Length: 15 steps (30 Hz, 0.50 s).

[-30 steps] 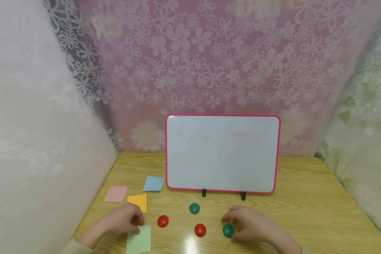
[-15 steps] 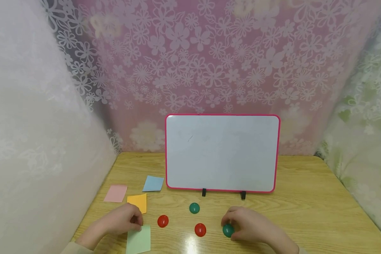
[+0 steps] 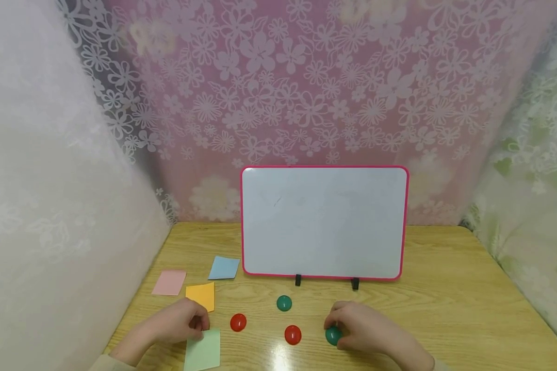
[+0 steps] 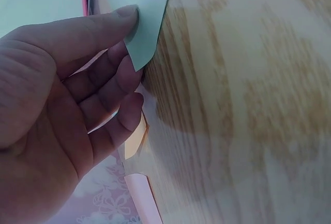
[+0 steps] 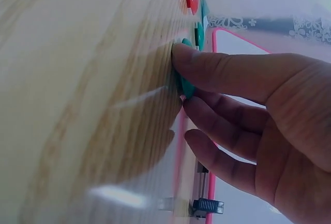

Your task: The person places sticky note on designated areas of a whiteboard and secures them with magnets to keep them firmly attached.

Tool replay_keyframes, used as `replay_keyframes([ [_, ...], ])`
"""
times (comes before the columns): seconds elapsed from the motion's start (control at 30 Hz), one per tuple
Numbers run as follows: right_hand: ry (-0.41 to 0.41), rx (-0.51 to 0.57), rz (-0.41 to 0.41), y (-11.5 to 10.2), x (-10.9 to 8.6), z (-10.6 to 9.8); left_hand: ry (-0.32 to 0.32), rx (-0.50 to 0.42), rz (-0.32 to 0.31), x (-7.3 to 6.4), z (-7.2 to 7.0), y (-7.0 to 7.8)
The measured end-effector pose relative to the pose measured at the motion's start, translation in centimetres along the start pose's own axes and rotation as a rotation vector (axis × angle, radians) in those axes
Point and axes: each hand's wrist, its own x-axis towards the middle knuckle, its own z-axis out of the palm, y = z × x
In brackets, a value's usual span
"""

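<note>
Beyond the right hand (image 3: 364,329) stands a whiteboard (image 3: 324,222).

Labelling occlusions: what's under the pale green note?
The left hand has its thumb on the pale green note, fingers curled at its corner. Wood table shows beside it; anything flat beneath is covered, can't tell.

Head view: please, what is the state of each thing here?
Left hand: pinching green sticky note
Right hand: pinching nearer green magnet
Green sticky note: pinched
Nearer green magnet: pinched
Whiteboard: standing, lightly marked
Farther green magnet: untouched
Left red magnet: untouched
Right red magnet: untouched
Pink sticky note: untouched
Blue sticky note: untouched
Orange sticky note: partly hidden
</note>
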Motion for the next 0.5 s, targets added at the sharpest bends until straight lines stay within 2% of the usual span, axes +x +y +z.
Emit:
replay_keyframes([
  [0.5, 0.026, -0.085, 0.001, -0.17, 0.16, 0.49, -0.014, -0.025, -0.014, -0.42, 0.07, 0.49],
])
